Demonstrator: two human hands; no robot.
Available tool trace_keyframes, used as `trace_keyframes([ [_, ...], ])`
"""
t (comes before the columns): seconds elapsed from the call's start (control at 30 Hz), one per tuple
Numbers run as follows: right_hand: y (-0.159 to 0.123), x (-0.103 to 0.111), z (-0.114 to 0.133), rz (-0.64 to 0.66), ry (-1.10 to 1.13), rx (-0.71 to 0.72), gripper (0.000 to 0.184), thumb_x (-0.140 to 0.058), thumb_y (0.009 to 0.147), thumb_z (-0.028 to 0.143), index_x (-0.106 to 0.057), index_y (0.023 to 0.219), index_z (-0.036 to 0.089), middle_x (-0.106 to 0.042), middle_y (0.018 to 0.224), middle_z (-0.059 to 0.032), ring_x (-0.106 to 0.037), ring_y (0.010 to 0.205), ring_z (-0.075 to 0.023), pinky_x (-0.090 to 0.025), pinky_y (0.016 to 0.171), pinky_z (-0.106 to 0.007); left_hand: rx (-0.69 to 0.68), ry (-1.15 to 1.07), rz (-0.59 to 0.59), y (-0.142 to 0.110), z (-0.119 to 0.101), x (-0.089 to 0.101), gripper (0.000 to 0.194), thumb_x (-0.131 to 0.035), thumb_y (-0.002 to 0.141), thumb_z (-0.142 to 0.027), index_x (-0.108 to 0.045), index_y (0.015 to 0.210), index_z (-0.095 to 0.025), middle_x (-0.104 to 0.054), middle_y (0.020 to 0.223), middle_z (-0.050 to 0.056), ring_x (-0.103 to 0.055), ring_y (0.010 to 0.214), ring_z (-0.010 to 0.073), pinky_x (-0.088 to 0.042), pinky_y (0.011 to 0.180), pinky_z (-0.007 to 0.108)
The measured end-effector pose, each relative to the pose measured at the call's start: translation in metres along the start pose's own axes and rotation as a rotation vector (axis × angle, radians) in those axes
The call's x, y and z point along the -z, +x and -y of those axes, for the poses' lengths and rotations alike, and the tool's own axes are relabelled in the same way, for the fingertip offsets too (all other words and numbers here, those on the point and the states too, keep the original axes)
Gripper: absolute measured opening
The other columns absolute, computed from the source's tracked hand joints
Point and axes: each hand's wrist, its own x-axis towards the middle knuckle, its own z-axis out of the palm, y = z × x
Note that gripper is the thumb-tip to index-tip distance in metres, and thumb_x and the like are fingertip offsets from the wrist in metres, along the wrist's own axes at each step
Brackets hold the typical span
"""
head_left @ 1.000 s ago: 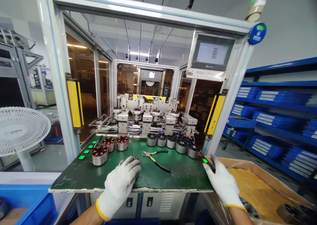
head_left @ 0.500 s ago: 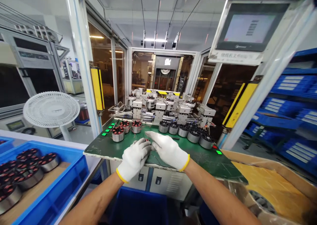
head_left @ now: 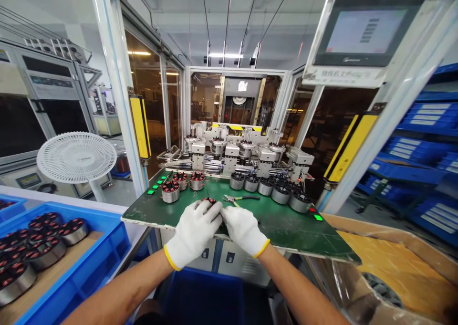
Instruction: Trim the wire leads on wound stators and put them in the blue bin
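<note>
Both my hands wear white gloves and meet at the near edge of the green work table (head_left: pixel 293 227). My left hand (head_left: pixel 195 232) is curled over a wound stator (head_left: pixel 209 201), of which only a bit of red copper winding shows past the fingers. My right hand (head_left: pixel 244 228) is closed beside it, its fingers touching the left ones; what it grips is hidden. Green-handled pliers (head_left: pixel 239 199) lie just behind the hands.
Three wound stators (head_left: pixel 171 192) stand at the table's back left by green buttons (head_left: pixel 156 187). Several empty cores (head_left: pixel 265 187) line the back right before the winding machine (head_left: pixel 243 155). A blue bin (head_left: pixel 71 267) of stators is left, a cardboard box (head_left: pixel 393 263) right, a fan (head_left: pixel 77 158) far left.
A second ago my right hand rested at the table's right corner; it came across to join my left hand at the stator and has curled shut. The view shifted left.
</note>
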Motion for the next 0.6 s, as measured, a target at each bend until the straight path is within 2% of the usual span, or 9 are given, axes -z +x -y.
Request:
trace_keyframes([
  [0.07,-0.001,-0.004,0.0,-0.003,0.02,0.005,0.03,-0.033,0.092,0.023,-0.054,0.114,0.022,-0.062,0.091,-0.0078,-0.059,0.08,-0.0196,-0.039,0.067,-0.027,-0.055,0.039,0.087,-0.005,-0.007,0.003,0.022,-0.039,0.092,-0.018,-0.061,0.094,-0.018,-0.059,0.117,0.007,-0.055,0.086,0.0203,-0.045,0.069,0.036],
  [0.13,-0.001,-0.006,-0.001,-0.004,0.027,0.0,0.033,-0.034,0.092,0.023,-0.052,0.119,0.022,-0.062,0.092,-0.008,-0.058,0.081,-0.0204,-0.039,0.067,-0.028,-0.114,0.041,0.177,-0.011,-0.009,0.002,0.024,-0.035,0.093,-0.016,-0.06,0.093,-0.018,-0.061,0.105,0.007,-0.054,0.076,0.0166,-0.042,0.063,0.031],
  [0.2,0.0,-0.006,-0.001,-0.005,0.029,-0.009,0.036,-0.034,0.092,0.024,-0.05,0.124,0.022,-0.062,0.092,-0.0084,-0.059,0.081,-0.0209,-0.038,0.068,-0.028,-0.171,0.033,0.234,-0.017,-0.007,0.001,0.024,-0.035,0.093,-0.015,-0.058,0.095,-0.019,-0.061,0.099,0.006,-0.054,0.077,0.0161,-0.042,0.063,0.03],
  [0.3,0.005,-0.004,0.001,-0.036,0.035,-0.044,0.036,-0.033,0.092,0.024,-0.052,0.121,0.023,-0.062,0.092,-0.0088,-0.059,0.081,-0.0209,-0.037,0.068,-0.029,-0.213,0.006,0.249,-0.023,0.003,-0.001,0.023,-0.037,0.09,-0.014,-0.057,0.099,-0.019,-0.061,0.101,0.007,-0.056,0.087,0.0191,-0.045,0.068,0.031],
  [0.37,0.008,-0.002,0.004,-0.057,0.029,-0.077,0.032,-0.032,0.092,0.024,-0.057,0.112,0.023,-0.062,0.089,-0.0087,-0.059,0.08,-0.0211,-0.037,0.068,-0.029,-0.219,-0.063,0.201,-0.027,0.009,-0.004,0.024,-0.038,0.088,-0.014,-0.057,0.102,-0.018,-0.062,0.101,0.008,-0.056,0.092,0.0212,-0.046,0.074,0.033],
  [0.47,0.013,-0.001,0.006,-0.07,0.017,-0.097,0.027,-0.034,0.091,0.023,-0.059,0.1,0.022,-0.063,0.086,-0.0081,-0.06,0.079,-0.0219,-0.037,0.067,-0.029,-0.174,-0.247,0.002,-0.032,0.013,-0.009,0.027,-0.037,0.085,-0.016,-0.058,0.103,-0.018,-0.064,0.099,0.009,-0.059,0.093,0.0222,-0.048,0.08,0.036],
  [0.53,0.014,-0.002,0.006,-0.061,0.011,-0.091,0.024,-0.036,0.089,0.023,-0.059,0.096,0.022,-0.063,0.085,-0.007,-0.06,0.077,-0.0225,-0.038,0.065,-0.03,-0.045,-0.401,-0.12,-0.033,0.012,-0.009,0.027,-0.036,0.086,-0.017,-0.059,0.1,-0.018,-0.066,0.097,0.008,-0.06,0.09,0.0204,-0.048,0.08,0.034],
  [0.6,0.013,-0.003,0.005,-0.04,0.009,-0.077,0.02,-0.039,0.087,0.021,-0.058,0.093,0.022,-0.063,0.082,-0.006,-0.061,0.075,-0.023,-0.038,0.062,-0.03,0.163,-0.58,-0.136,-0.03,0.012,-0.003,0.024,-0.037,0.088,-0.019,-0.06,0.096,-0.019,-0.067,0.093,0.005,-0.061,0.085,0.0169,-0.048,0.077,0.029],
])
